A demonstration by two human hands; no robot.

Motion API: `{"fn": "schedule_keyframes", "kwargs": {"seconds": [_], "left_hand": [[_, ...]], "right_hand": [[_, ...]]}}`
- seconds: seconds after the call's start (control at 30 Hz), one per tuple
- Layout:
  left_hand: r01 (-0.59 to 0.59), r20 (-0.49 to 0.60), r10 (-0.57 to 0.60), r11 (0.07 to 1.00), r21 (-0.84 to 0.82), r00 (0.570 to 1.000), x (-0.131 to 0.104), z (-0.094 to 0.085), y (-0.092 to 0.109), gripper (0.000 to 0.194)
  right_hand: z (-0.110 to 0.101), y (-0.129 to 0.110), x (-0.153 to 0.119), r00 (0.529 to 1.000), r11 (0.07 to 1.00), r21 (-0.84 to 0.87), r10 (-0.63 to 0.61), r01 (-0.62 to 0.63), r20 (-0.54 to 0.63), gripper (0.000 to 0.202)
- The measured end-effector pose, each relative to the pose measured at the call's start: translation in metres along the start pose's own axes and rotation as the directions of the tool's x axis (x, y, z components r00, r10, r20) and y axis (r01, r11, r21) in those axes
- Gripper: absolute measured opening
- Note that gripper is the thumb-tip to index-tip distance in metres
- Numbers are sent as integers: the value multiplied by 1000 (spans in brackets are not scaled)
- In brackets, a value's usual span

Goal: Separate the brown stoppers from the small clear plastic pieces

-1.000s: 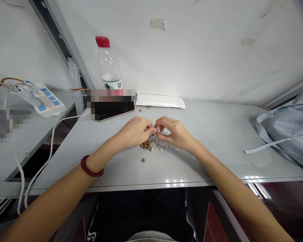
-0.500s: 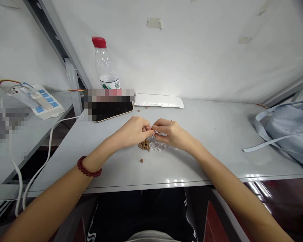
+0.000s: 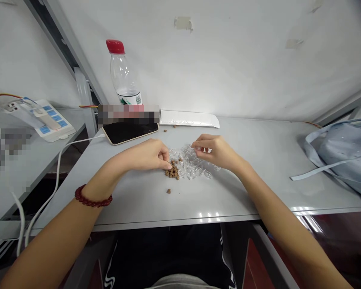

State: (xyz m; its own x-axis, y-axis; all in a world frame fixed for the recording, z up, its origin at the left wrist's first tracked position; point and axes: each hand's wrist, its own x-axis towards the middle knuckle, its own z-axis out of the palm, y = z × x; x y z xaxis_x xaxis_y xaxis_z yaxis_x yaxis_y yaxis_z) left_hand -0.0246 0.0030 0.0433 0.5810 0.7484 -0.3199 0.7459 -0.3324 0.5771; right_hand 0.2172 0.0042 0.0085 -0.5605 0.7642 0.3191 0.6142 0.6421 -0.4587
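My left hand [image 3: 153,155] is closed in a pinch, its thumb tip at the upper edge of a small pile of brown pellets [image 3: 172,174]. Whatever lies between those fingertips is hidden. To the right of the pellets, and touching them, spreads a heap of small clear plastic pieces [image 3: 193,171], some looking like rounded shells. Over the heap's upper right side, my right hand [image 3: 212,148] has its thumb and fingers curled together. Something clear may be at its fingertips, but it is too small to tell from the heap behind.
A single pellet [image 3: 169,191] lies nearer the front edge. Behind are a phone [image 3: 130,133] on a white cable, a red-capped bottle [image 3: 122,74] and a flat white packet [image 3: 189,119]. A light blue bag [image 3: 345,148] lies right; a power strip [image 3: 55,120] stands left.
My hands were together above the heap and have moved apart. The left has gone left and down to the pellets; the right has shifted rightward, uncovering more clear pieces.
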Motion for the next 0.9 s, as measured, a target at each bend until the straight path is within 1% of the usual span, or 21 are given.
{"fn": "schedule_keyframes", "kwargs": {"seconds": [0.13, 0.23, 0.3, 0.4, 0.5, 0.57, 0.63, 0.73, 0.9], "left_hand": [[7, -8, -7, 1000, 24, 1000, 3, 2, -4, 13], [2, -25, -1, 1000, 19, 1000, 4, 1, -6, 17], [-4, -33, 5, 1000, 17, 999, 3, 0, -7, 19], [3, -52, -2, 1000, 26, 999, 2, -2, -7, 17], [11, -70, -8, 999, 39, 998, 1, -4, -6, 15], [13, -79, -10, 999, 45, 997, 1, -4, -6, 14], [14, -90, -9, 998, 55, 996, 1, -3, -5, 14], [9, -112, 0, 997, 81, 994, 1, -2, -4, 12], [-3, -115, 14, 995, 98, 993, 1, 0, -2, 13]], "right_hand": [[2, -6, -1, 992, 1000, -6, 11, -11, 129, 24], [3, -8, -1, 987, 1000, -13, 7, -5, 161, 26], [2, -6, -1, 990, 1000, -11, 7, -6, 141, 26], [-4, -1, 0, 998, 999, -24, 30, -29, 52, 26], [-9, 9, 0, 996, 994, -63, 83, -85, -41, 26], [-12, 17, -1, 990, 988, -87, 125, -131, -69, 26], [-13, 24, -2, 984, 979, -102, 171, -176, -56, 25], [-12, 31, -2, 977, 971, -106, 215, -213, 8, 25], [-8, 32, 0, 969, 967, -106, 240, -232, 65, 32]]}}
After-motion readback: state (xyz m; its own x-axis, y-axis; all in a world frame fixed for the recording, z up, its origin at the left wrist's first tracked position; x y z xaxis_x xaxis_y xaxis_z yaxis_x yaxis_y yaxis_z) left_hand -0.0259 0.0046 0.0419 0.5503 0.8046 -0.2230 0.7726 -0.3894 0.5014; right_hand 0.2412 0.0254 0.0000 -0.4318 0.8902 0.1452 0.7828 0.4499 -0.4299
